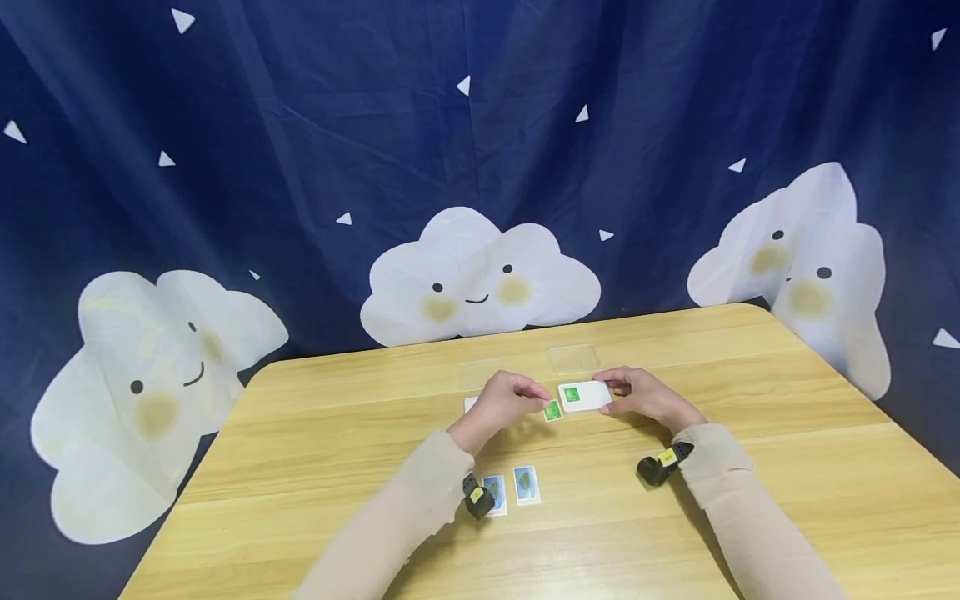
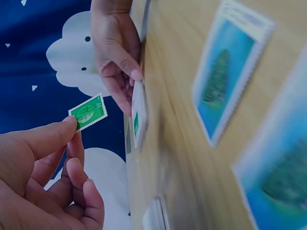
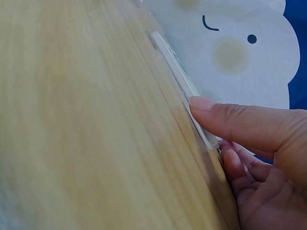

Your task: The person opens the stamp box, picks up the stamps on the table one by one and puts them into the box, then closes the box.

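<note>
The left hand (image 1: 501, 403) pinches a green stamp (image 2: 91, 114) by one corner. Just right of this pinch lies a white case (image 1: 595, 399), its long axis running roughly left to right, bearing a second green stamp (image 1: 572, 394). The right hand (image 1: 643, 396), nearer the case, grips its opposite end, though some fingers are hidden. Blue stamps (image 1: 527, 485) lie bodyward.

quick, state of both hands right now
Left hand: closed, pinching a small green perforated paper stamp.
Right hand: closed, gripping the edge of a flat white rectangular case bearing another green stamp.
</note>
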{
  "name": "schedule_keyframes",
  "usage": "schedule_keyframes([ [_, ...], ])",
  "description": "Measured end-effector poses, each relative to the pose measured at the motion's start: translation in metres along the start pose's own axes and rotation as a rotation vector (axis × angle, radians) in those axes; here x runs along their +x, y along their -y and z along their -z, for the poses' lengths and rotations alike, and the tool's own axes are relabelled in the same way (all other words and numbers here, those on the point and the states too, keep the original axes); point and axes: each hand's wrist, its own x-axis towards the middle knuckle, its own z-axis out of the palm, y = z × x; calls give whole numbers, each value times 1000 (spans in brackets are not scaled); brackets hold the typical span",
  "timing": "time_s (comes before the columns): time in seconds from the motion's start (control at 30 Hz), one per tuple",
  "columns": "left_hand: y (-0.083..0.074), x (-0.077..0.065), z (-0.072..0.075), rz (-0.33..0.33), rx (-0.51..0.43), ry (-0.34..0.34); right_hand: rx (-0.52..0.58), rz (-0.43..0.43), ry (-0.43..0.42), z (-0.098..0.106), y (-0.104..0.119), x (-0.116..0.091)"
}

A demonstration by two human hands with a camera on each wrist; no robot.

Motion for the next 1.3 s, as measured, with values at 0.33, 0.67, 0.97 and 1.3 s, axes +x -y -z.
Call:
schedule_keyframes([
  [0.33, -12, 17, -12, -27, -98, 13, 15, 24, 17, 1, 2, -2],
  [0.67, -20, 32, -23, -22, -55, 11, 22, 34, 23, 0, 0, -1],
  [0.97, -21, 46, -35, -58, -56, 22, 37, 65, 32, 3, -1, -1],
  [1.3, -20, 54, -50, -97, -14, 21, 65, 79, 53, 3, -5, 0],
])
